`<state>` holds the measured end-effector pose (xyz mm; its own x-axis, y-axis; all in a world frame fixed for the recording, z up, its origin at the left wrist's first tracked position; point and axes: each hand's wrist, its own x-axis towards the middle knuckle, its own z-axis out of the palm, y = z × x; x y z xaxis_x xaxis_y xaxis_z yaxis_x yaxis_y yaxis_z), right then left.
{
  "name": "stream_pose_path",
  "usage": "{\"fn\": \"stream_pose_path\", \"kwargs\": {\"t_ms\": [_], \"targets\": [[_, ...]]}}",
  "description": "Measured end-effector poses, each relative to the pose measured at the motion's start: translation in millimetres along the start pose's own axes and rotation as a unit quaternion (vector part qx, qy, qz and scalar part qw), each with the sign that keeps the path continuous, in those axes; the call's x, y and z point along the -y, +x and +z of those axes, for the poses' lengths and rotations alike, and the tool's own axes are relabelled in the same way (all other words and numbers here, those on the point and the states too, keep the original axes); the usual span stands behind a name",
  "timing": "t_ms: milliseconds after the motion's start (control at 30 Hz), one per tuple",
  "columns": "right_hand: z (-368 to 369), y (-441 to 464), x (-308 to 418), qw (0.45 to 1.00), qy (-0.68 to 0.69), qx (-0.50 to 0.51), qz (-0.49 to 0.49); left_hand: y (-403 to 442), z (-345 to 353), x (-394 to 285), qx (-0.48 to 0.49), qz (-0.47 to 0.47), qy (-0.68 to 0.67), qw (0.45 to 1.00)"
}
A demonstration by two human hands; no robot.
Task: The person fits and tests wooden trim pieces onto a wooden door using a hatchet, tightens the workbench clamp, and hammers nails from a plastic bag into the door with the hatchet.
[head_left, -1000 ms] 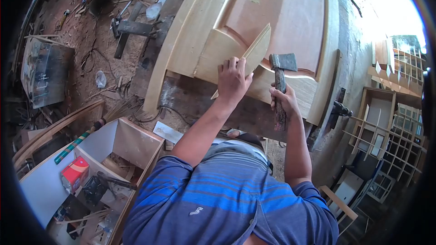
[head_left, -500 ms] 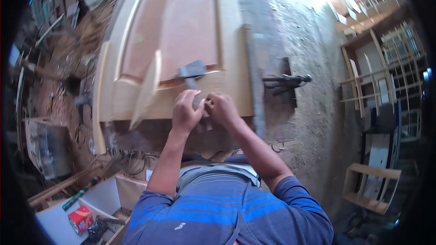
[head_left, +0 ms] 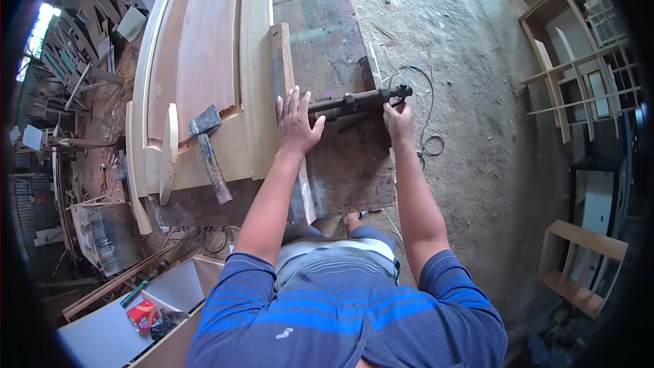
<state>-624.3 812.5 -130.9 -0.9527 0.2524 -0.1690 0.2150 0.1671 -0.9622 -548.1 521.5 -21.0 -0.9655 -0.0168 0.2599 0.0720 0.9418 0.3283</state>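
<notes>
My left hand (head_left: pixel 297 125) lies flat with fingers stretched out over a narrow wooden strip (head_left: pixel 281 54) along the right edge of a panelled wooden door (head_left: pixel 255 143). My right hand (head_left: pixel 400 125) is closed around the screw end of a dark metal bar clamp (head_left: pixel 364 100). The clamp reaches leftward, close to my left thumb. On the door's lower rail rests a hatchet (head_left: pixel 213 157), its grey head away from me and its worn handle pointing toward me. A curved piece of light wood (head_left: pixel 169 157) lies to the left of it.
Beneath the door is a stained workbench (head_left: pixel 320 27). A cable (head_left: pixel 430 116) loops over the dusty floor to the right. Wooden frames (head_left: pixel 569 54) stand farther right. At lower left, an open box (head_left: pixel 180 289) holds a red packet (head_left: pixel 143 315).
Both hands have left the hatchet, which now lies on the door. They moved right: the left onto the wooden strip, the right onto the clamp. My view has shifted right too.
</notes>
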Motion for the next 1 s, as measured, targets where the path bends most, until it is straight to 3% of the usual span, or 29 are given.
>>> {"fn": "stream_pose_path", "kwargs": {"t_ms": [100,133,233,300,400,433,500,533,600,667,767,833,900,933,1000], "targets": [[-8,-10,12,0.987,0.128,0.01,0.092,2,-2,-4,0.029,-0.009,0.033,0.999],[-12,-17,31,0.952,0.264,0.012,0.154,2,-5,-7,0.024,-0.01,0.032,0.999],[-29,8,0,0.983,0.126,0.078,0.112,5,-10,-11,0.026,-0.01,0.035,0.999],[-30,8,18,0.932,0.274,0.074,0.225,6,-10,-9,0.025,-0.003,0.031,0.999],[-71,4,13,0.791,0.454,0.284,0.295,2,-14,-3,0.043,-0.019,0.039,0.998],[-93,-1,19,0.755,0.491,0.329,0.284,4,-11,-8,0.051,-0.016,0.035,0.998],[-134,-18,42,0.763,0.476,0.365,0.241,6,-12,-16,0.058,-0.004,0.049,0.997],[-145,-35,60,0.804,0.425,0.36,0.21,8,-10,-17,0.055,0.006,0.052,0.997],[-148,-74,98,0.819,0.441,0.327,0.163,15,-10,-23,0.078,0.042,0.075,0.993],[-137,-112,130,0.763,0.568,0.274,0.14,26,17,-37,0.054,0.07,-0.008,0.996],[-130,-125,112,0.822,0.545,0.146,0.086,57,62,-77,0.033,0.139,-0.093,0.985],[-111,-127,112,0.919,0.387,0.063,-0.04,81,79,-112,0.058,0.141,-0.136,0.979],[-103,-121,100,0.932,0.34,0.024,-0.123,110,77,-143,0.211,0.085,-0.194,0.954],[-95,-118,103,0.922,0.337,0.009,-0.189,123,85,-157,0.259,0.078,-0.153,0.95],[-112,-109,92,0.919,0.247,0.079,-0.297,144,101,-175,0.313,0.054,-0.147,0.937]]}}
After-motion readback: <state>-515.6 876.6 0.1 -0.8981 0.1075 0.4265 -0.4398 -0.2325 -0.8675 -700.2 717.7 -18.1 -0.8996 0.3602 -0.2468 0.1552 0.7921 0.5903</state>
